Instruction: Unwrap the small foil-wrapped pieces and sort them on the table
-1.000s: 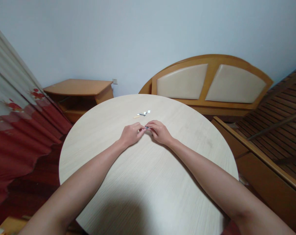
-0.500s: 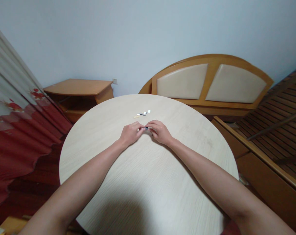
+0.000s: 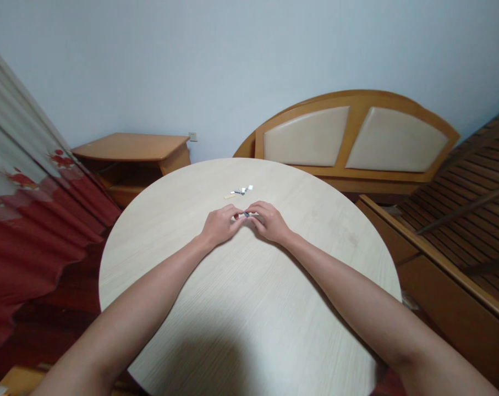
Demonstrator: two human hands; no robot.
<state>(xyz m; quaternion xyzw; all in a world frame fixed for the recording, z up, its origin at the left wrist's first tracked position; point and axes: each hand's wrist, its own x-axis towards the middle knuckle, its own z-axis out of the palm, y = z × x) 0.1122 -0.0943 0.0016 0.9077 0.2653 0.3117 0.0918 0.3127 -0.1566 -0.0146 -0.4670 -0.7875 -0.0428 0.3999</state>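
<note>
Over the round pale table (image 3: pixel 199 308), my left hand (image 3: pixel 221 224) and my right hand (image 3: pixel 269 221) meet fingertip to fingertip. Between them they pinch a small dark grey piece (image 3: pixel 246 214), too small for me to name its kind. Both thumbs press from the near side, and the fingers cover much of it. Just beyond the hands lies a little group of small parts: a tan strip (image 3: pixel 230 196), a white square (image 3: pixel 250 187) and several dark bits (image 3: pixel 241 192).
A wooden cabinet (image 3: pixel 129 146) stands at the back left beside a red and white curtain (image 3: pixel 47 220). Behind the table is a headboard with cream panels (image 3: pixel 307 137). A wooden bed frame with slats (image 3: pixel 472 214) is on the right.
The fingers have shifted slightly around the small dark grey piece, and more of it shows now. Both hands stay in nearly the same place.
</note>
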